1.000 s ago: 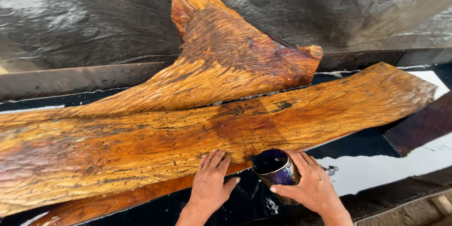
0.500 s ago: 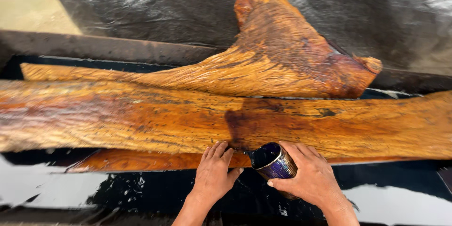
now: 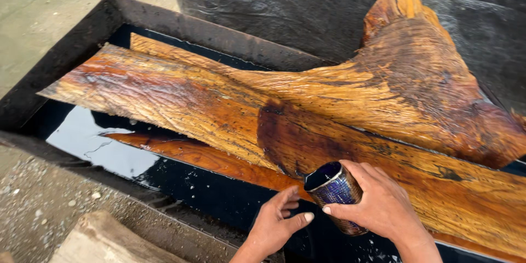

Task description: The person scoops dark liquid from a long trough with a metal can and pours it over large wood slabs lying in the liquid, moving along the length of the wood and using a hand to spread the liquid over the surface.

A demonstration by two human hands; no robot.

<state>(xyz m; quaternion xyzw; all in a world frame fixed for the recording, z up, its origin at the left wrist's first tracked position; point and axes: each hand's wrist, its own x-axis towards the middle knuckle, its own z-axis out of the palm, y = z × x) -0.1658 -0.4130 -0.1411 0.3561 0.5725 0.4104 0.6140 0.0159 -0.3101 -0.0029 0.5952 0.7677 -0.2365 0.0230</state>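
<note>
My right hand (image 3: 383, 208) grips a small dark metal cup (image 3: 333, 190), tilted with its mouth toward a long orange-brown wooden slab (image 3: 181, 98). A wet, darker patch (image 3: 290, 137) spreads on the slab just above the cup. My left hand (image 3: 279, 222) is beside the cup, fingers apart, resting on the near edge of the slab over dark liquid (image 3: 104, 148). A second, curved slab (image 3: 416, 87) lies behind the first.
The slabs lie in a shallow black-lined trough (image 3: 60, 60) holding dark liquid. Black plastic sheeting (image 3: 285, 5) covers the ground behind. Gravel (image 3: 38, 208) and a pale wood block (image 3: 104, 241) sit at the near left.
The view has swung left, showing the trough's left end. The dark wet patch on the slab has grown. Both hands stay close together at the slab's near edge.
</note>
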